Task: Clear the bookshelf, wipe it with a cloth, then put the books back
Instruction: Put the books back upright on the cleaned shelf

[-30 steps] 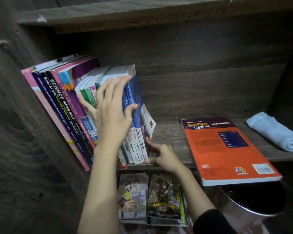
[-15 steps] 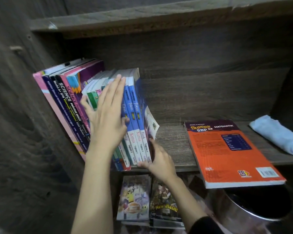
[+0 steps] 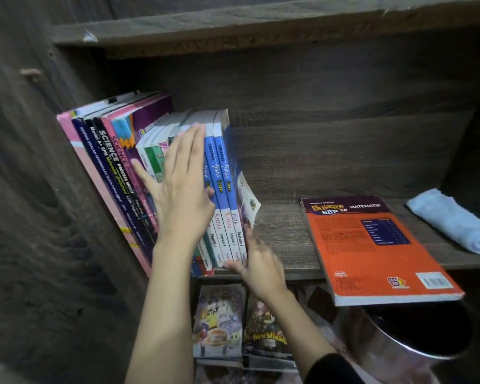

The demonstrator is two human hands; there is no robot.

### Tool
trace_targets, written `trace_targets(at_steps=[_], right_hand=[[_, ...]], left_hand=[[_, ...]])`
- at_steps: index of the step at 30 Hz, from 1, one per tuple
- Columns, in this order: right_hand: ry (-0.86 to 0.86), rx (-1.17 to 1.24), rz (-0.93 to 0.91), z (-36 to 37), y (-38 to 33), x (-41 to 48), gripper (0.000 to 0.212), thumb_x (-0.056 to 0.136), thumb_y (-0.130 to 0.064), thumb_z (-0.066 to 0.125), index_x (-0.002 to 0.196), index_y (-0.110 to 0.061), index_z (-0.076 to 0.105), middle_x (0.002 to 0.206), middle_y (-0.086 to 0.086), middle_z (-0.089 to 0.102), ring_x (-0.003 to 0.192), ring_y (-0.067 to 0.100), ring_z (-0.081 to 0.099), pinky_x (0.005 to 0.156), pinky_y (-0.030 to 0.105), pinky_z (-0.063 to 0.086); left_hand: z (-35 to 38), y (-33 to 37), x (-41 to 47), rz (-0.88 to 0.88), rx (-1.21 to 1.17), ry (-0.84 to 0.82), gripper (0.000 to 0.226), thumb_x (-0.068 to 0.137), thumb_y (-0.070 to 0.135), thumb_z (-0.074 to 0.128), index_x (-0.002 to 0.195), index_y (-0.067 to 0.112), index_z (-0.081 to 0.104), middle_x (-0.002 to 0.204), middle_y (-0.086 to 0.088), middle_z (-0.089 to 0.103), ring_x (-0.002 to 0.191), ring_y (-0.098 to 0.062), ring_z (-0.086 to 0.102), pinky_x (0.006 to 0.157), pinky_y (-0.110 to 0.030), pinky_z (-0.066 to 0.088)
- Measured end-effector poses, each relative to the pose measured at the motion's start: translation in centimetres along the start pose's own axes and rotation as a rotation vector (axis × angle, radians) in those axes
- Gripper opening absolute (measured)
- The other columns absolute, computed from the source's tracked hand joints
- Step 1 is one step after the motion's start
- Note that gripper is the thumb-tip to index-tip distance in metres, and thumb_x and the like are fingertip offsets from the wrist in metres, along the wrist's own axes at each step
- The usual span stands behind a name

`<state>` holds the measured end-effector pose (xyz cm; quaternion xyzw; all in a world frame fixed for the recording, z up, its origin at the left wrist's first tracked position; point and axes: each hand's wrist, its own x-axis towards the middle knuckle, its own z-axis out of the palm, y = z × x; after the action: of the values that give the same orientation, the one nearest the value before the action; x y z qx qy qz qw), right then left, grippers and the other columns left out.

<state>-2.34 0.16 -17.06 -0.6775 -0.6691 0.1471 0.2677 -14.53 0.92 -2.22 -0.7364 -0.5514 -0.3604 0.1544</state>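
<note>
Here, left of centre, the flat, straight-fingered left hand [image 3: 183, 200] hides several spines of the leaning colourful paperback textbooks [image 3: 224, 189], while the motion-blurred right hand [image 3: 261, 268] touches their base, grip unclear.

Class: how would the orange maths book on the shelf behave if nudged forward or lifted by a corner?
The orange maths book overhangs the shelf edge, so a nudge would probably tip it off. It looks a thick paperback, so it may sag.
</note>
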Motion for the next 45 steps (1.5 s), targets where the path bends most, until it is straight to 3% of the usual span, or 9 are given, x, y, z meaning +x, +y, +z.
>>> trace_targets(at_steps=[3,7,11,15,18,22,28,34,45], right_hand=[[-0.140,0.036,-0.040,-1.0,0.9,0.1,0.089,0.091,-0.047,0.055,0.153,-0.023,-0.005,0.159,0.000,0.017,0.146,0.016,0.014,0.118,0.037,0.004],[-0.218,0.232,-0.057,-2.4,1.8,0.5,0.076,0.089,-0.019,0.064,0.152,-0.020,0.022,0.156,-0.001,0.027,0.144,0.016,0.024,0.118,0.029,0.016],[-0.010,0.295,-0.022,-5.7,2.4,-0.4,0.050,0.085,0.001,0.054,0.133,-0.015,0.056,0.133,0.005,0.058,0.126,0.019,0.052,0.105,0.021,0.034],[0.380,0.274,0.079,-10.5,3.7,-2.2,0.035,0.086,0.003,0.052,0.114,-0.009,0.069,0.115,0.010,0.069,0.109,0.025,0.062,0.091,0.021,0.038],[0.596,0.193,0.160,-12.9,6.2,-3.5,0.026,0.087,-0.001,0.054,0.107,-0.005,0.071,0.110,0.012,0.070,0.108,0.028,0.061,0.091,0.025,0.036],[0.673,0.051,0.328,-15.0,9.9,-5.0,0.024,0.089,-0.007,0.053,0.107,-0.002,0.068,0.110,0.017,0.067,0.108,0.034,0.058,0.091,0.036,0.040],[0.408,-0.175,0.687,-16.0,13.8,-6.6,0.049,0.098,-0.039,0.044,0.128,0.000,0.051,0.133,0.019,0.049,0.124,0.036,0.042,0.097,0.042,0.038],[0.246,-0.191,0.802,-15.7,15.1,-7.1,0.070,0.094,-0.056,0.045,0.137,-0.001,0.041,0.145,0.015,0.034,0.133,0.032,0.031,0.103,0.041,0.033],[0.311,-0.214,0.817,-15.9,13.9,-6.8,0.061,0.087,-0.050,0.061,0.126,-0.004,0.054,0.136,0.014,0.043,0.127,0.030,0.037,0.097,0.038,0.038]], left_hand=[[-0.7,0.6,-0.2,-0.019,0.023,-0.084,0.111,0.077,0.014,0.072,0.150,0.027,-0.010,0.158,0.011,-0.006,0.144,-0.008,-0.008,0.105,-0.057,-0.016],[-2.1,1.3,0.3,-0.059,-0.014,-0.187,0.114,0.076,0.040,0.073,0.149,0.027,-0.014,0.157,0.011,-0.013,0.144,-0.010,-0.014,0.106,-0.063,-0.012],[-2.4,4.4,0.2,-0.005,-0.170,0.122,0.071,0.085,0.034,0.062,0.147,0.029,0.028,0.155,0.008,0.020,0.145,-0.018,0.007,0.106,-0.067,-0.006],[-0.8,8.6,-0.2,-0.024,-0.394,0.351,0.031,0.088,0.023,0.050,0.116,0.031,0.060,0.123,0.013,0.058,0.122,-0.014,0.045,0.109,-0.054,0.011],[1.2,11.0,-1.0,-0.093,-0.599,0.169,0.023,0.090,0.023,0.046,0.103,0.027,0.064,0.102,0.007,0.068,0.098,-0.023,0.060,0.092,-0.041,0.042],[5.0,12.6,-3.3,-0.308,-0.473,-0.304,0.020,0.094,0.028,0.045,0.100,0.022,0.064,0.104,-0.007,0.068,0.103,-0.032,0.059,0.083,-0.035,0.044],[9.3,13.9,-6.3,-0.451,-0.289,-0.797,0.047,0.098,0.039,0.038,0.122,0.002,0.055,0.123,-0.023,0.058,0.115,-0.038,0.054,0.096,-0.039,0.042],[11.3,15.1,-7.1,-0.438,-0.308,-0.876,0.053,0.095,0.048,0.044,0.115,0.001,0.059,0.121,-0.020,0.060,0.115,-0.036,0.055,0.090,-0.036,0.044],[12.6,15.3,-6.7,-0.467,-0.363,-0.923,0.039,0.089,0.040,0.061,0.107,0.005,0.061,0.115,-0.013,0.063,0.108,-0.031,0.058,0.088,-0.037,0.045]])
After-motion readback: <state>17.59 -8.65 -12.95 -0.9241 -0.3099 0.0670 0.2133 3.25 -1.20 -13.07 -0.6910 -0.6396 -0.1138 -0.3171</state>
